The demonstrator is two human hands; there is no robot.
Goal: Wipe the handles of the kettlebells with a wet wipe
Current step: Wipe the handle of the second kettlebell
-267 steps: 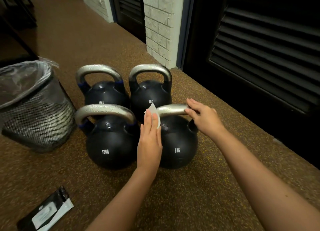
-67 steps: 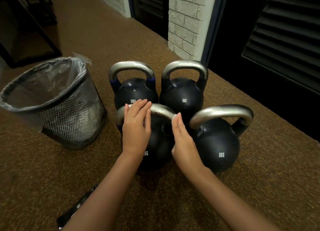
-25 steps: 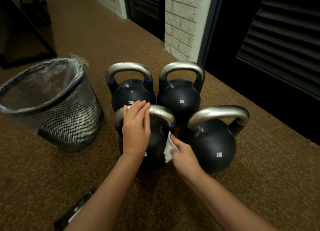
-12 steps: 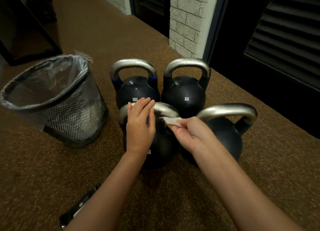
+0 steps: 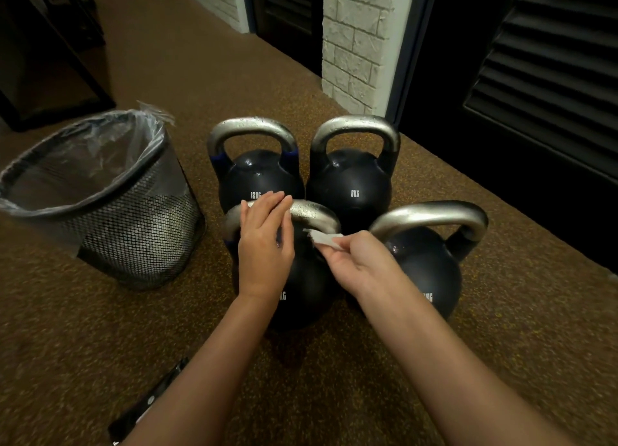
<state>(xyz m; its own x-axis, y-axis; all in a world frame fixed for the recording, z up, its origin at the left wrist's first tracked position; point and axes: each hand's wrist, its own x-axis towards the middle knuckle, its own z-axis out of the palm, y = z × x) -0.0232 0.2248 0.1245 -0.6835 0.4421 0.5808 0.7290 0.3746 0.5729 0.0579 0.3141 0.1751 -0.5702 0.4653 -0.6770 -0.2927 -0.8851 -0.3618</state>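
Observation:
Several black kettlebells with silver handles stand together on the brown floor. My left hand (image 5: 264,245) rests over the left part of the handle of the near-left kettlebell (image 5: 314,215), fingers laid flat over the bar. My right hand (image 5: 359,261) pinches a small white wet wipe (image 5: 322,239) just under the right end of that handle. The near-right kettlebell (image 5: 431,261) stands beside my right wrist. Behind stand the far-left kettlebell (image 5: 257,174) and the far-right kettlebell (image 5: 351,181), both handles beaded with droplets.
A black mesh bin (image 5: 110,211) with a clear liner stands left of the kettlebells. A dark wipe packet (image 5: 147,409) lies on the floor at the lower left, partly hidden by my left arm. A white brick pillar (image 5: 357,44) and dark louvred doors (image 5: 541,77) line the right.
My right hand has lifted the wipe from low beside the near-left kettlebell's body up to the right end of its handle. My left hand has stayed on that handle.

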